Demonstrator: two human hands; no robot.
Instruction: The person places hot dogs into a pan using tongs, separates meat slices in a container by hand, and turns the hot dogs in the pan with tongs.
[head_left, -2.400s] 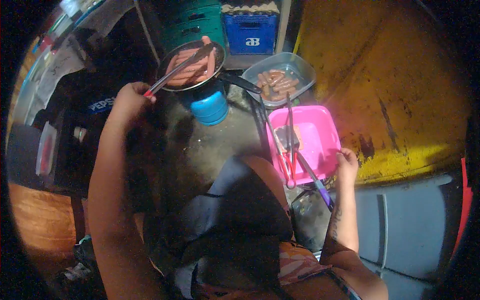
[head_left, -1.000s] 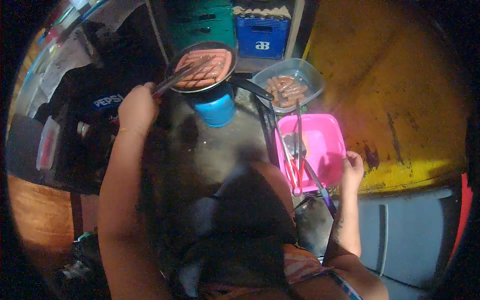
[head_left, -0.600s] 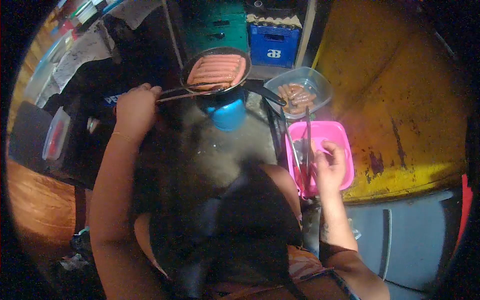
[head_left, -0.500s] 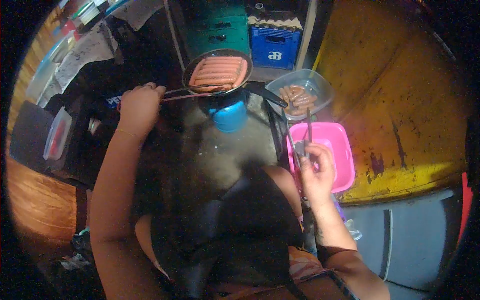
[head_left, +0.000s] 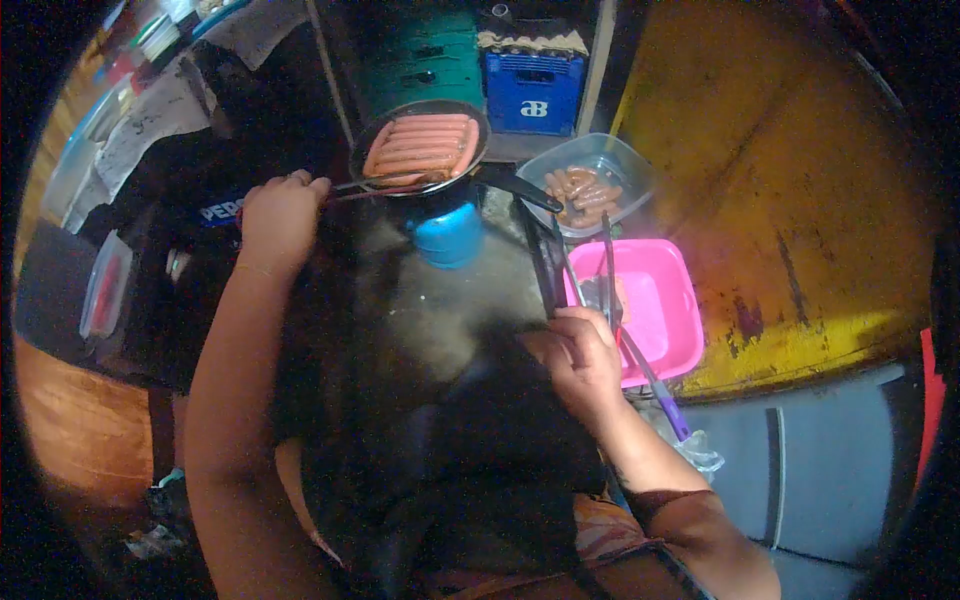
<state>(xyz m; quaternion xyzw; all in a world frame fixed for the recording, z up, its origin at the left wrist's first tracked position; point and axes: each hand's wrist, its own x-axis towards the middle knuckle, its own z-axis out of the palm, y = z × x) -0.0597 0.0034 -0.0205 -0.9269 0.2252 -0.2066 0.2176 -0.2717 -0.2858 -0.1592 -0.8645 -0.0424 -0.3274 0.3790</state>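
My left hand (head_left: pixel 282 218) is closed round the handle end of metal tongs (head_left: pixel 362 190), whose tips rest at the near edge of a frying pan (head_left: pixel 483 150). Several sausages (head_left: pixel 425 140) lie side by side in the pan, above a blue gas canister (head_left: pixel 448 236). My right hand (head_left: pixel 583 358) has its fingers curled at the left side of a pink basin (head_left: pixel 683 275); what they hold, if anything, is hidden. Beside it, a second pair of tongs (head_left: pixel 609 262) and a spatula with a purple handle (head_left: pixel 668 408) lean in the basin.
Behind the basin a clear plastic container (head_left: pixel 640 175) holds more sausages. The pan's black handle (head_left: pixel 525 188) points toward it. A blue crate (head_left: pixel 535 95) and green crates (head_left: pixel 425 60) stand at the back. A yellow, stained board (head_left: pixel 780 200) fills the right side.
My right hand has moved left from the basin's right rim, across the basin, to its left side. The left-hand tongs have come down from over the sausages to the pan's near edge.
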